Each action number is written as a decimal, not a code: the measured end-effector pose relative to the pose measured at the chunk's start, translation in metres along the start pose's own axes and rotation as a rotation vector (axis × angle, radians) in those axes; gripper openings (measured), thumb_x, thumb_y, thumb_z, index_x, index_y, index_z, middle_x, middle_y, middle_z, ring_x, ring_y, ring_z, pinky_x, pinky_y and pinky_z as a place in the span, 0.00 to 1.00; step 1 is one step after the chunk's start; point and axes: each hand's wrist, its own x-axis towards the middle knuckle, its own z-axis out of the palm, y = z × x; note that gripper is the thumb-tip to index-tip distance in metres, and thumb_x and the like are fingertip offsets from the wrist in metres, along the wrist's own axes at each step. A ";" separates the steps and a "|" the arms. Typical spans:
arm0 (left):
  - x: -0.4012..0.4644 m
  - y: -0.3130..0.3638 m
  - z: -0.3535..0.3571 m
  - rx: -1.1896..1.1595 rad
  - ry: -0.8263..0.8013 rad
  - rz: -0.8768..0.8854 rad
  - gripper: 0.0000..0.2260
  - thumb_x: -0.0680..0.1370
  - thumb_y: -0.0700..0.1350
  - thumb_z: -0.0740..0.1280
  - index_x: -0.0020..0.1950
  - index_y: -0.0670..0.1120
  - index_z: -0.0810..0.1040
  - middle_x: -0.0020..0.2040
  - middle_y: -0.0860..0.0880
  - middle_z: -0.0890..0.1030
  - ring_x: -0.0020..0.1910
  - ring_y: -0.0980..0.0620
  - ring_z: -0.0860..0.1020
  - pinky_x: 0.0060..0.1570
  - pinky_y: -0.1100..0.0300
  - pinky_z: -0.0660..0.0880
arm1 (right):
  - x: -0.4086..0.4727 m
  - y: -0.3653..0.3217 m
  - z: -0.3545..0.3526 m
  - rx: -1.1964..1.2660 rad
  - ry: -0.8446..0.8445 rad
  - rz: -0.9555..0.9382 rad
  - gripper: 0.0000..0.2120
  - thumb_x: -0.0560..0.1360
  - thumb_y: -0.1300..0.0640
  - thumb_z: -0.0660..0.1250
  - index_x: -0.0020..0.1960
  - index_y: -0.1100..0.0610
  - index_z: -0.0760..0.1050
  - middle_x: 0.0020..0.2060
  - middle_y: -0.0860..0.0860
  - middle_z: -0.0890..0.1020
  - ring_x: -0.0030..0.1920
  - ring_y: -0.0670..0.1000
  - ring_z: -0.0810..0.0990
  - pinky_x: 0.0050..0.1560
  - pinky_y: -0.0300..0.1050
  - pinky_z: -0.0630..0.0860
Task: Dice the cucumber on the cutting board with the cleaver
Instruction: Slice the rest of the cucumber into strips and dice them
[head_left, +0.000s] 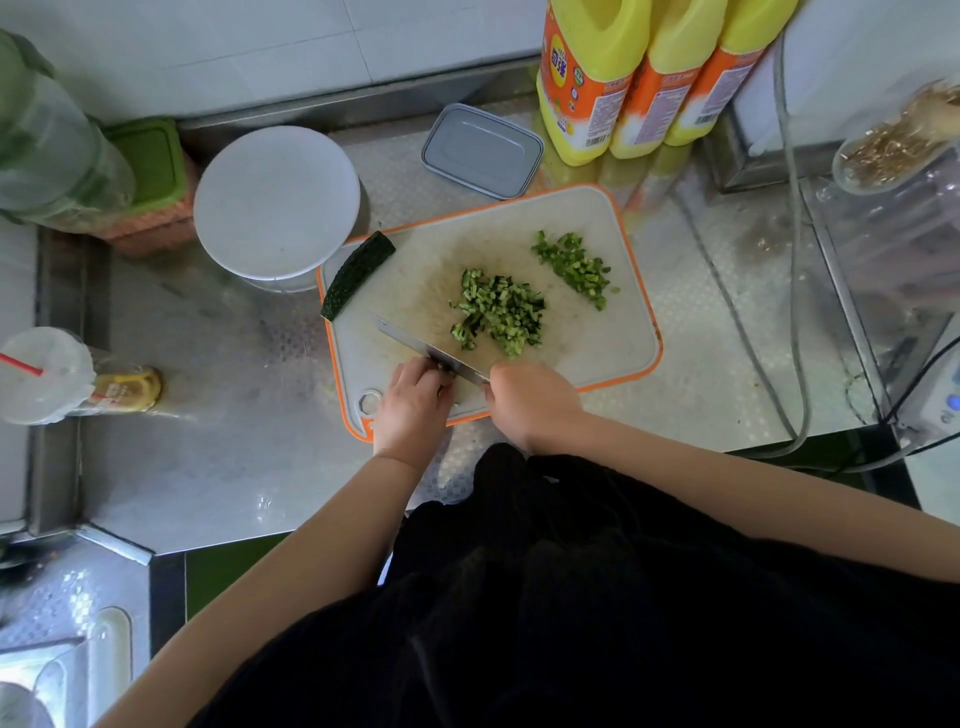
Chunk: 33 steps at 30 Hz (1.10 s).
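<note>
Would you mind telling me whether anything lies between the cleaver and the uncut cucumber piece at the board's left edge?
Nothing visible does. Bare cutting board separates the cleaver from the cucumber piece; both diced piles lie to the blade's right.

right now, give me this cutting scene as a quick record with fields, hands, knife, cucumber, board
board: white plastic cutting board with orange rim on the steel counter
knife: steel cleaver, blade down on the board's near edge
right hand: right hand grips the cleaver handle
left hand: left hand holds a small cucumber bit against the blade
diced: two piles of green cucumber dice, larger mid-board, smaller farther right
uncut: dark green cucumber piece on the board's left edge
nearby: round white lid, grey rectangular lid, yellow bottles
</note>
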 end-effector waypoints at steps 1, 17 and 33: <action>0.000 -0.001 0.001 -0.011 0.008 0.001 0.09 0.74 0.44 0.66 0.41 0.39 0.81 0.45 0.43 0.78 0.46 0.42 0.75 0.38 0.49 0.77 | 0.000 -0.001 0.001 -0.014 0.005 0.000 0.04 0.79 0.60 0.59 0.48 0.58 0.72 0.32 0.49 0.69 0.38 0.56 0.75 0.35 0.46 0.67; -0.005 -0.006 0.005 -0.028 0.060 0.060 0.13 0.76 0.47 0.62 0.43 0.40 0.82 0.46 0.45 0.79 0.46 0.44 0.75 0.36 0.51 0.76 | 0.015 0.007 0.004 0.164 -0.095 0.082 0.09 0.79 0.56 0.60 0.50 0.62 0.75 0.43 0.58 0.79 0.47 0.60 0.78 0.41 0.48 0.71; -0.010 0.001 -0.002 0.003 0.012 -0.010 0.14 0.75 0.47 0.60 0.42 0.39 0.81 0.45 0.43 0.78 0.45 0.41 0.75 0.41 0.49 0.75 | 0.000 -0.003 0.000 0.032 -0.039 0.003 0.09 0.80 0.56 0.57 0.52 0.60 0.73 0.40 0.54 0.76 0.43 0.58 0.78 0.38 0.46 0.69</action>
